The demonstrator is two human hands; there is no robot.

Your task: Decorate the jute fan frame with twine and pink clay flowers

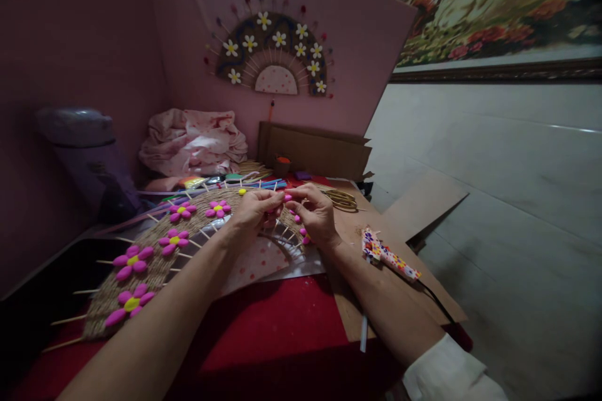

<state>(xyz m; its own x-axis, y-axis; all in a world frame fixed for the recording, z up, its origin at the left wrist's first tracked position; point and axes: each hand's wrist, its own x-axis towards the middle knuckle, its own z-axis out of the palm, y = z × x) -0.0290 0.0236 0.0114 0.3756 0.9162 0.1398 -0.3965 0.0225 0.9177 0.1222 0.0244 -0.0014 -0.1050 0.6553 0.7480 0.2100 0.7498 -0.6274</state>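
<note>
My left hand (258,210) and my right hand (316,214) meet above the far side of a twine-wrapped half-ring (157,244) with thin wooden sticks along its edges. Between my fingertips shows a small pink petal (288,198), pinched from both sides; its lower part is hidden. Pink flowers (133,261) with yellow centres sit on the twine to the left, and others show partly under my right hand. A yellow dot (242,192) lies on the twine beside my left hand. Below the arch is a pale half-disc (256,263) with pink dots.
A flower-patterned glue gun (385,255) lies on the cardboard (350,313) at right, near gold-handled scissors (343,200). Behind are crumpled pink cloth (195,141), cardboard pieces (313,150) and a purple bottle (91,163). A finished-looking fan decoration (277,44) hangs on the pink panel.
</note>
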